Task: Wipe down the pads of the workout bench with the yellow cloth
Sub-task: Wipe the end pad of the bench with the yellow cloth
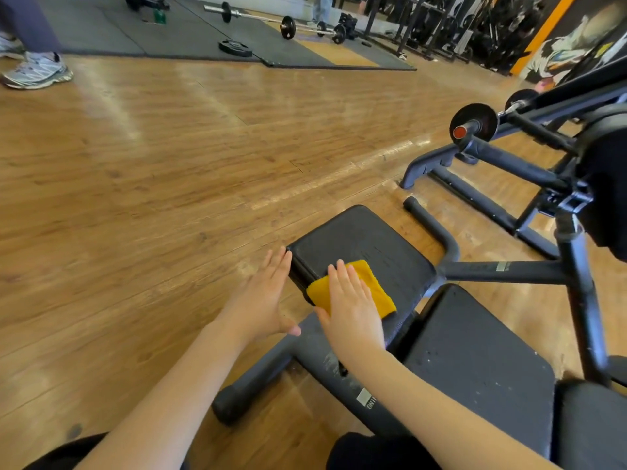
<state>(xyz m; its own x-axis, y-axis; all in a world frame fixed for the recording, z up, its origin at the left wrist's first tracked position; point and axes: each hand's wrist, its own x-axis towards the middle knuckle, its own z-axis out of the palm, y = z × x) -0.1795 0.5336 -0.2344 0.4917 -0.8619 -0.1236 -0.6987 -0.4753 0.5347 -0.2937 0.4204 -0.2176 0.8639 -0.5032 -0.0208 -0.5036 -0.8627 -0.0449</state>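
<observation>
Wooden floor (pixel 169 157), black mats (pixel 169 35)

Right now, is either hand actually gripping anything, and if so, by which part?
Neither grips. The right hand presses flat on the yellow cloth's near half; the left hand rests open against the seat pad's side edge.

We are noting a soft, nappy yellow cloth (pixel 353 288) lying on a matt black, scuffed bench pad (pixel 369 242); painted metal frame (pixel 502 271); glossy wood-grain floor (pixel 169 171).

bench frame (pixel 325 374) | grey label (pixel 367 399) | reads "ING", rest cut off
</observation>
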